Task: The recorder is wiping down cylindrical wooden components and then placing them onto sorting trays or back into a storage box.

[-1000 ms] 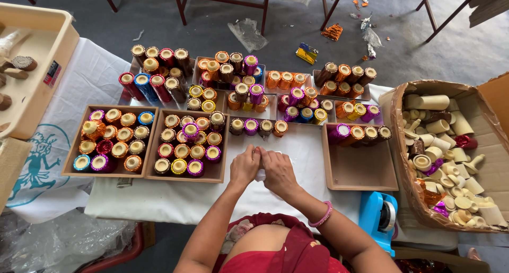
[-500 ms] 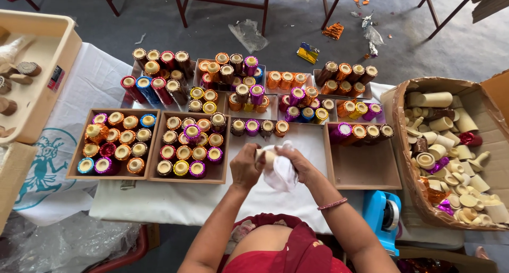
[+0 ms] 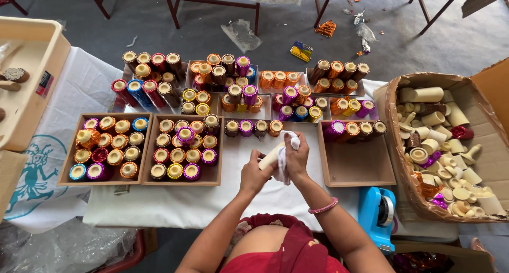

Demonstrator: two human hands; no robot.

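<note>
Head view, above the white-covered table [image 3: 159, 209]: left hand [image 3: 253, 173] closed around a cream tube [image 3: 271, 155], right hand [image 3: 297, 155] pinching a white cloth [image 3: 283, 153] against it — fingers curled tight on both. Tube just in front of a row of foil-wrapped spools [image 3: 253, 127], between a filled wooden tray [image 3: 183, 150] and a nearly bare one [image 3: 356, 161]. Far right — carton of plain tubes [image 3: 450, 151]; blue tape dispenser [image 3: 377, 215] at the table edge.

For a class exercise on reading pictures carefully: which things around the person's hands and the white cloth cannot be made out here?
- Head view: most of the cream tube is hidden by the left hand and the white cloth.
- Right hand: its palm side is covered by the cloth.
- Blue tape dispenser: partly behind the right forearm.
- Cardboard box of plain tubes: cut off by the right edge.
- Cream tray: cut off by the left edge.
</note>
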